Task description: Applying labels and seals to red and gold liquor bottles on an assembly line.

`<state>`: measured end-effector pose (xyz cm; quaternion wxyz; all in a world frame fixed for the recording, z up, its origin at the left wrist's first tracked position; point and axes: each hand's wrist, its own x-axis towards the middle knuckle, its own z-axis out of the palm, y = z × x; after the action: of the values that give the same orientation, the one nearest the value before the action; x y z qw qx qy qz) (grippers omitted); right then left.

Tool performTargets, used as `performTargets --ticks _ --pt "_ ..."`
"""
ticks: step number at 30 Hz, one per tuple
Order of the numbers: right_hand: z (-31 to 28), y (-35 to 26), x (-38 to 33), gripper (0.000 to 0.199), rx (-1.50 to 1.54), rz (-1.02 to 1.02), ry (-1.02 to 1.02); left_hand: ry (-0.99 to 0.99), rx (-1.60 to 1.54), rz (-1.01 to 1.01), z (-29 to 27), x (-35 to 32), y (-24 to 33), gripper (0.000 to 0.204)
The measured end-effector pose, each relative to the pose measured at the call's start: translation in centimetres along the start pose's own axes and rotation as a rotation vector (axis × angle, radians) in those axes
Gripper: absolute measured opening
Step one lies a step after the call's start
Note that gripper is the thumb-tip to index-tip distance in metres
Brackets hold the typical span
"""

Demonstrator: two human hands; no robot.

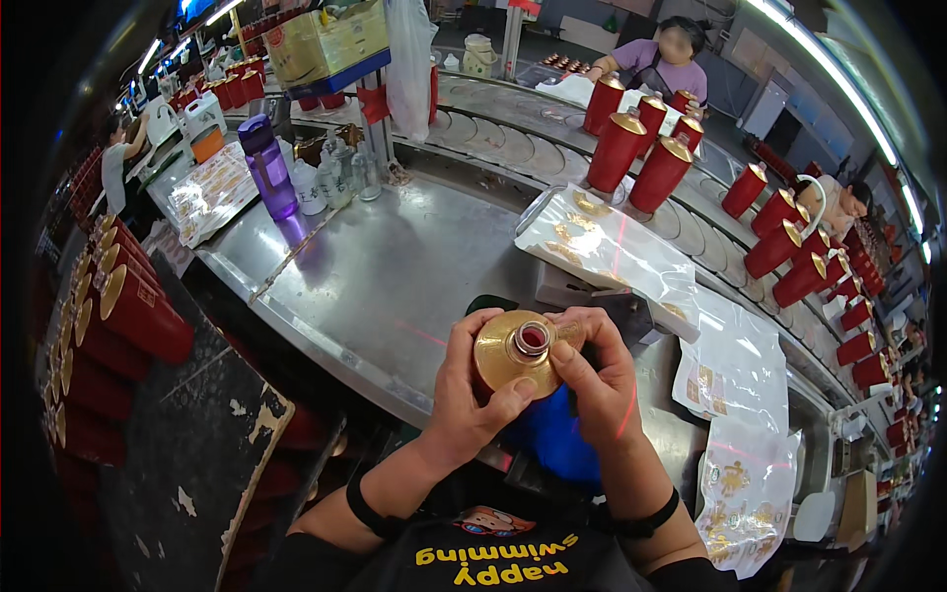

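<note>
Gold-topped, open-necked bottle [500, 355] near the metal bench [380, 271]: left hand [464, 400] and right hand [600, 380] both have their fingers curled round it, thumbs on top.

Smooth, softly shining metal across the table [365, 257]. Above the table, satiny gold, metal-like, on the top of the held bottle [500, 347]. Toward the table's far left, glossy, translucent purple plastic in the drinking bottle [268, 176]. Beyond the table, glossy red on the bottles [617, 155]. At the table's right end, shiny, wrinkled, plastic-looking sheets [745, 483]. Left of the table, rough, flaking, matt board [217, 424].
</note>
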<state>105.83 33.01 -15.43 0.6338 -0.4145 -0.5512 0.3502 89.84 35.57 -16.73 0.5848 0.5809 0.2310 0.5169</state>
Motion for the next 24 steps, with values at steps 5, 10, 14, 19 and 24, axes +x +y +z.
performTargets --ticks 5,10,14,19,24 --pt "-0.6 -0.4 0.8 0.015 0.163 0.152 -0.06 -0.009 -0.033 -0.005 -0.2 0.0 0.1 0.065" --pt "-1.1 0.6 2.5 0.015 0.25 0.455 -0.127 -0.103 -0.1 -0.082 -1.1 0.4 0.4 0.072" --pt "0.2 1.3 1.3 0.038 0.243 0.396 -0.097 -0.331 -0.235 -0.187 -4.2 1.7 0.3 0.079" --pt "-0.3 0.3 -3.2 0.041 -0.148 0.024 -0.16 -0.249 -0.084 -0.065 -6.8 2.6 0.4 0.056" --pt "0.0 -1.5 -2.6 0.045 -0.254 0.06 -0.121 -0.189 -0.008 -0.087 -4.4 2.0 0.4 0.043"
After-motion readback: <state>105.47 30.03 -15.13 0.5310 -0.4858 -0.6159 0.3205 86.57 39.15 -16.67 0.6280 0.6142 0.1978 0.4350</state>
